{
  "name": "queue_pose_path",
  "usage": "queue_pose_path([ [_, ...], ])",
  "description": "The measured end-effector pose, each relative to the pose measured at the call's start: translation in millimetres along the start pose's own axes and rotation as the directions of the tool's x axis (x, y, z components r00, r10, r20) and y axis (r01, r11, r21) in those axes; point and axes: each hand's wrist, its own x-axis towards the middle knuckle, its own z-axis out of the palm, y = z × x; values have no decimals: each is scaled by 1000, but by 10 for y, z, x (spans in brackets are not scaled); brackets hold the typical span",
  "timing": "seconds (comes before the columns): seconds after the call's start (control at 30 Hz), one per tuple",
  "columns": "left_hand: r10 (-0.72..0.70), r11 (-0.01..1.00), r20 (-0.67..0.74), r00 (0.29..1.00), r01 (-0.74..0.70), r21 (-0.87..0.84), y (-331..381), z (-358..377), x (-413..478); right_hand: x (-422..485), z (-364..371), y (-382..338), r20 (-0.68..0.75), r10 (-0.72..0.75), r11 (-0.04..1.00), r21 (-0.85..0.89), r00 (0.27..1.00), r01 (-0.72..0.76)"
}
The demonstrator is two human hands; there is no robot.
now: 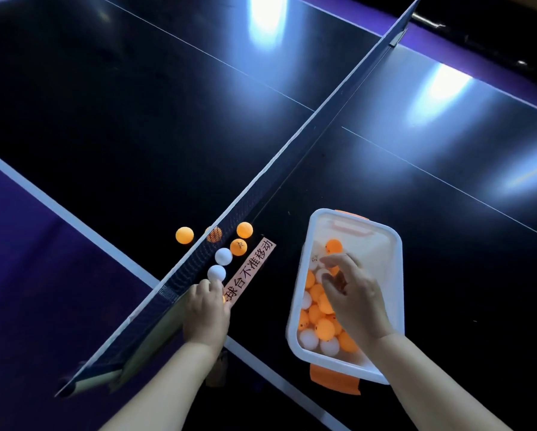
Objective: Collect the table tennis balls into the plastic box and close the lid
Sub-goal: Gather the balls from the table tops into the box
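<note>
A white translucent plastic box [397, 275] with orange latches [334, 378] stands open on the dark table, right of the net, holding several orange and white balls [320, 321]. My right hand [352, 295] hovers over them with fingers spread, holding nothing. Loose balls lie by the net: two white balls [223, 256] [216, 272], two orange balls [238, 247] [244, 229], and beyond the net an orange ball [184, 235] and another [214, 234] seen through the mesh. My left hand [206, 309] is curled beside the net, fingertips touching the nearer white ball; a sliver of orange ball shows under its fingers. No lid is visible.
The net [261, 188] runs diagonally from the lower left to the upper right, with its clamp post [105, 368] at the table's near edge. A pink paper strip [254, 265] with printed characters is stuck on the table between the loose balls and the box. White table lines cross the surface.
</note>
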Motion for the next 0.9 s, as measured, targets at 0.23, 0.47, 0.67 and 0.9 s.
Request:
queue_pose_path([
  [0.23, 127, 988, -162, 979, -139, -66, -140, 44, 96, 249, 259, -366, 29, -134, 990, 46, 991, 133],
  [0.47, 163, 982, -156, 974, -175, -68, -224, 109, 224, 673, 778, -733, 472, 87, 987, -160, 877, -12],
  [0.67, 143, 982, -145, 979, -158, -99, -319, 89, 264, 940, 1204, -709, 555, 257, 922, -387, 792, -28],
  [0.9, 211, 976, -107, 972, -215, -27, -382, 158, 251, 956, 1443, -674, 565, 292, 877, -479, 772, 18],
])
